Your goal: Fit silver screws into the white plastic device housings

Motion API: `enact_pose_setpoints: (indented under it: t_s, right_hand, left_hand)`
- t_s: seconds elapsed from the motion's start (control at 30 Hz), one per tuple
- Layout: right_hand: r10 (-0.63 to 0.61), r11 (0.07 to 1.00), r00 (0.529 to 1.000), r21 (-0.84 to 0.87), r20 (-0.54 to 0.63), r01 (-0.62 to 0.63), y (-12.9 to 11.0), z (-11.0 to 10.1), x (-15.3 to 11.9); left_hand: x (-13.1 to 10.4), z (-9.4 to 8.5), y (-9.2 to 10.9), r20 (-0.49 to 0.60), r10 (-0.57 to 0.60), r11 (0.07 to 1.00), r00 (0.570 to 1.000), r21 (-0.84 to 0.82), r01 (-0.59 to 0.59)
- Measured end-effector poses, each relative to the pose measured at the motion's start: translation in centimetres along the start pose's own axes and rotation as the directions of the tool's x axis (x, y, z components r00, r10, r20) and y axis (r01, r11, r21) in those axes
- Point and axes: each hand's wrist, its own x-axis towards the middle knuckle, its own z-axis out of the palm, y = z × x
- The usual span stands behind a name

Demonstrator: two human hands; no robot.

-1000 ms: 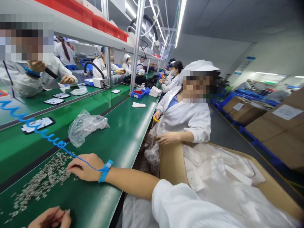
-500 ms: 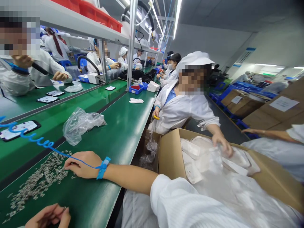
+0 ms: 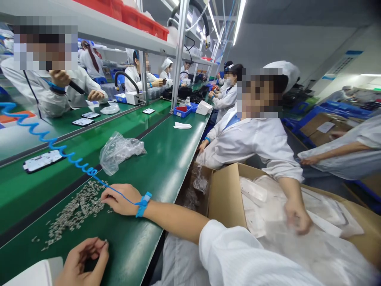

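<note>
My left hand (image 3: 85, 260) is at the lower left, thumb and forefinger pinched on a small metal part (image 3: 106, 241) that shows as a dark, shiny bit at the fingertips. My right hand (image 3: 123, 198) reaches across from the right, wearing a blue wrist strap (image 3: 144, 204) with a coiled blue cord (image 3: 74, 161). Its fingers are pressed together at the right edge of a heap of small metal parts (image 3: 74, 210) on the green bench (image 3: 133, 242). Whatever is between those fingertips is too small to make out.
A crumpled clear plastic bag (image 3: 120, 153) lies beyond the heap. A white box (image 3: 38, 274) stands beside my left hand. To the right, an open carton (image 3: 228, 196) holds bagged white pieces, with a co-worker's hand (image 3: 297, 214) over them. White panels (image 3: 43, 161) lie on the bright green strip.
The view has swung left, so everything sits further right. More of my left hand and the white box show. The co-worker's hand has shifted over the carton.
</note>
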Motion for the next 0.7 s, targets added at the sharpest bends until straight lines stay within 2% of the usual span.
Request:
enact_pose_setpoints:
  t_s: [0.1,0.17,0.2,0.23,0.27,0.3,0.33,0.37,0.4,0.47,0.53,0.63,0.7]
  right_hand:
    - [-0.059,0.997,0.993,0.052,-0.097,0.064,-0.3,-0.6,-0.8]
    - [-0.094,0.993,0.961,0.046,-0.26,0.11,0.3,-1.8,-3.1]
    - [-0.062,0.998,0.924,0.008,-0.377,0.07,1.1,-2.8,-4.8]
    - [0.009,0.998,0.836,-0.046,-0.548,-0.041,2.2,-3.9,-6.8]
    - [0.111,0.97,0.675,-0.069,-0.729,-0.235,3.8,-5.2,-9.0]
    - [0.227,0.876,0.418,-0.003,-0.88,-0.482,5.6,-6.6,-11.2]
    - [0.322,0.716,0.165,0.126,-0.932,-0.686,7.6,-8.0,-13.3]
    - [0.363,0.627,0.06,0.196,-0.93,-0.754,9.8,-9.2,-15.2]
    - [0.394,0.563,0.006,0.236,-0.919,-0.792,11.9,-10.4,-16.7]
    - [0.487,0.43,-0.048,0.287,-0.872,-0.856,15.7,-11.8,-18.8]
    - [0.582,0.311,-0.072,0.303,-0.81,-0.901,18.8,-12.5,-19.6]
    - [0.671,0.184,-0.09,0.282,-0.736,-0.942,21.9,-12.9,-19.2]
    - [0.684,0.147,-0.078,0.241,-0.725,-0.959,23.3,-13.3,-18.7]
  left_hand:
    - [-0.2,-0.2,0.9,0.009,-0.013,1.0,1.0,0.003,0.013]
    - [-0.4,-0.2,1.4,-0.002,0.018,1.0,1.0,0.002,-0.018]
    - [-0.5,-0.1,1.6,-0.011,0.029,1.0,1.0,0.004,-0.029]
    - [-0.7,-0.1,1.9,-0.016,0.036,0.999,0.999,0.009,-0.036]
    - [-0.8,-0.1,2.1,-0.022,0.04,0.999,0.999,0.019,-0.039]
    - [-0.9,-0.1,2.4,-0.027,0.041,0.999,0.999,0.032,-0.04]
    - [-0.9,-0.1,2.6,-0.027,0.04,0.998,0.999,0.046,-0.039]
    - [-1.0,-0.1,2.7,-0.024,0.039,0.998,0.999,0.059,-0.037]
    - [-1.0,-0.2,2.8,-0.018,0.036,0.997,0.999,0.07,-0.034]
    - [-0.9,-0.2,3.0,-0.01,0.026,0.996,1.0,0.086,-0.025]
    - [-0.9,-0.3,3.1,-0.018,0.008,0.996,1.0,0.092,-0.006]
    - [-0.9,-0.3,3.5,-0.031,-0.027,0.996,0.999,0.083,0.029]
    - [-1.0,-0.4,3.8,-0.029,-0.036,0.997,0.999,0.074,0.038]
